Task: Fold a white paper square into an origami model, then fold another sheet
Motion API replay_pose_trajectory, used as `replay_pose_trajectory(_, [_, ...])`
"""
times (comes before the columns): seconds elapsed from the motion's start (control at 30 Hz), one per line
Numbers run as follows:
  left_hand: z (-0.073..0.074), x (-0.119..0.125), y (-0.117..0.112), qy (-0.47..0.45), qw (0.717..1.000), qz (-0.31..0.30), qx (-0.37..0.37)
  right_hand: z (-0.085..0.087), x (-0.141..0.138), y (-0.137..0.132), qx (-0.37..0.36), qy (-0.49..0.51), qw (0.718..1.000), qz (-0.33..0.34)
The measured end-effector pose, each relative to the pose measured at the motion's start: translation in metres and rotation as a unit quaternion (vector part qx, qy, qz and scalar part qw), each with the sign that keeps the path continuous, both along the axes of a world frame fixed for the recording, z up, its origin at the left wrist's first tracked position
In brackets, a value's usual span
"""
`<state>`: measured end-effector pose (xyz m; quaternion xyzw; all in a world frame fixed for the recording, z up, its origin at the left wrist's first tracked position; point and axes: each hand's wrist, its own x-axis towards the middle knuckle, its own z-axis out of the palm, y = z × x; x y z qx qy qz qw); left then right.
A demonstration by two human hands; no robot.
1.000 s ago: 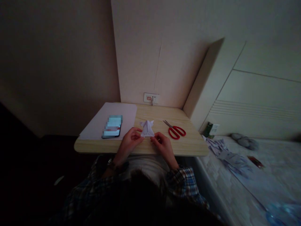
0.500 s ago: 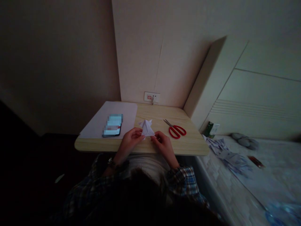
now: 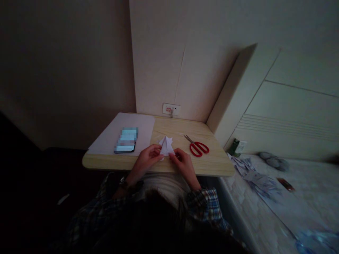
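Observation:
A small folded white paper figure (image 3: 166,145), with pointed tips at its far end, is held over the near part of the wooden tabletop (image 3: 182,164). My left hand (image 3: 148,156) pinches its lower left corner between thumb and fingers. On the other side, my right hand (image 3: 182,160) grips the lower right corner. Red-handled scissors (image 3: 196,146) lie to the right of my right hand, blades pointing to the far left. To the left, a phone (image 3: 126,140) with a lit, blurred screen rests on a large white paper sheet (image 3: 144,125).
A wall socket (image 3: 171,108) with a plug sits just behind the table. Right of the table, a bed (image 3: 304,176) carries a pile of folded papers (image 3: 261,180), a grey cloth-like bundle (image 3: 273,161) and a green box (image 3: 233,146). A white scrap (image 3: 63,199) lies on the dark floor.
The folded paper has turned a little between my fingers, its tip shifting slightly right. Both hands keep their hold. The camera view has shifted slightly.

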<state>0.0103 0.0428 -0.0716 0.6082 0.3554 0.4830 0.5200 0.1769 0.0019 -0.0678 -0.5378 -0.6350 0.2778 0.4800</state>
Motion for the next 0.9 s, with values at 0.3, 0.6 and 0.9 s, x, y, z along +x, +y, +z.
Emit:
replay_pose_trajectory(0.3, [0.0000, -0.0003, 0.0019, 0.009, 1.000, -0.014, -0.010, -0.0009, -0.0006, -0.0016, 0.017, 0.004, 1.000, 0.002])
replay_pose_trajectory(0.6, [0.0012, 0.0002, 0.0006, 0.019, 1.000, -0.009, -0.017, -0.0024, 0.0002, 0.0000, 0.031, -0.002, 1.000, 0.002])
replay_pose_trajectory(0.9, [-0.0006, -0.0001, 0.0016, 0.004, 1.000, -0.006, -0.013, -0.0033, 0.0003, 0.0009, 0.000, 0.001, 1.000, 0.012])
